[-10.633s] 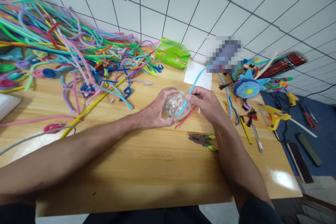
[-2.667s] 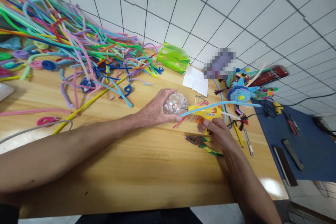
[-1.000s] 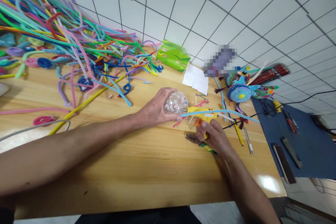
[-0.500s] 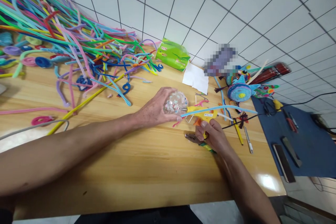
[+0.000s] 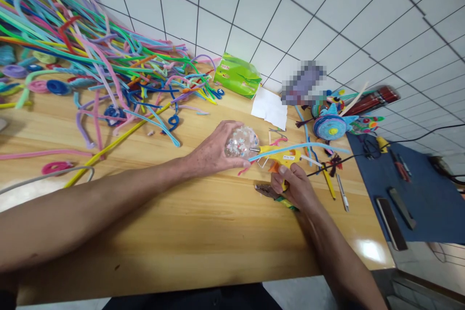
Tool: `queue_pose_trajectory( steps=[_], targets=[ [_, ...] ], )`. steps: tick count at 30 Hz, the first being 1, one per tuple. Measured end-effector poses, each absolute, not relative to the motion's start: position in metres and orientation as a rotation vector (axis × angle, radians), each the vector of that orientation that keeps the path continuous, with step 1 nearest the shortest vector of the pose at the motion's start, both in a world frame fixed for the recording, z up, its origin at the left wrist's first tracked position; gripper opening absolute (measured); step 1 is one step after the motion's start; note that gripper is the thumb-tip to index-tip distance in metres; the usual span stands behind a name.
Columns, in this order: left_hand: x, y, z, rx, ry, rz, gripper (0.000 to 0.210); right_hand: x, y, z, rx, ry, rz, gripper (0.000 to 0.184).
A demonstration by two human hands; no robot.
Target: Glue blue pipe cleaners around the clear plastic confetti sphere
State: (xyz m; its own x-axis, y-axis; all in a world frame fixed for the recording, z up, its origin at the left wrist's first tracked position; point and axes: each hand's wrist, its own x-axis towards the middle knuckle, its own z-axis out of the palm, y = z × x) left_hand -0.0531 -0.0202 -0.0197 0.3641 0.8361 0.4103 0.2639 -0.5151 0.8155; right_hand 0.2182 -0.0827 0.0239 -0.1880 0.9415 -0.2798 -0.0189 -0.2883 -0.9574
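Observation:
My left hand (image 5: 218,152) is closed around a clear ball (image 5: 240,141) with small coloured bits in it. A light-blue pipe cleaner (image 5: 301,146) runs from near my left thumb to the right, passing over the glue gun. In my right hand (image 5: 292,181) is a yellow hot glue gun (image 5: 276,154) with an orange trigger, its metal nozzle against or very close to the ball's right side. Below the gun lie pliers (image 5: 267,191) with green-yellow handles, partly hidden by my right hand.
A big heap of coloured pipe cleaners (image 5: 109,63) fills the back left. Behind the ball are a green tissue pack (image 5: 237,75) and white paper (image 5: 269,108). Finished blue craft pieces (image 5: 330,127) stand at right, near a blue mat (image 5: 381,189) with tools. The gun's black cord trails right.
The view has shifted very slightly. Both hands, the ball and the glue gun keep nearly the same places, and the pipe cleaner's right end sits a little lower relative to the gun.

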Motion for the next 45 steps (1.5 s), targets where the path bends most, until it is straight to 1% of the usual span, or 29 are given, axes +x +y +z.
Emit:
queue_pose_trajectory(
  steps=[3, 10, 16, 24, 35, 39, 43, 45],
  targets=[
    [-0.053, -0.02, -0.02, 1.992, 0.941, 1.126, 0.091, 0.221, -0.082, 0.024, -1.278, -1.156, 1.58, 0.065],
    [-0.052, -0.02, -0.021, 1.998, 0.958, 1.13, 0.092, 0.219, -0.083, 0.024, -1.292, -1.195, 1.531, 0.06],
    [-0.052, -0.02, -0.022, 1.995, 0.937, 1.151, 0.092, 0.211, -0.083, 0.025, -1.276, -1.113, 1.506, 0.07],
    [-0.052, -0.021, -0.019, 1.979, 0.975, 1.119, 0.093, 0.217, -0.083, 0.025, -1.308, -1.156, 1.578, 0.064],
    [-0.053, -0.021, -0.02, 2.037, 0.929, 1.127, 0.092, 0.21, -0.08, 0.026, -1.265, -1.065, 1.508, 0.072],
    [-0.052, -0.023, -0.021, 2.061, 0.914, 1.176, 0.093, 0.21, -0.077, 0.027, -1.27, -1.056, 1.516, 0.069],
    [-0.052, -0.026, -0.02, 2.113, 0.886, 1.145, 0.099, 0.211, -0.075, 0.027, -1.26, -1.089, 1.535, 0.057],
    [-0.051, -0.028, -0.02, 2.124, 0.875, 1.135, 0.1, 0.211, -0.074, 0.027, -1.249, -1.116, 1.538, 0.055]
  ],
)
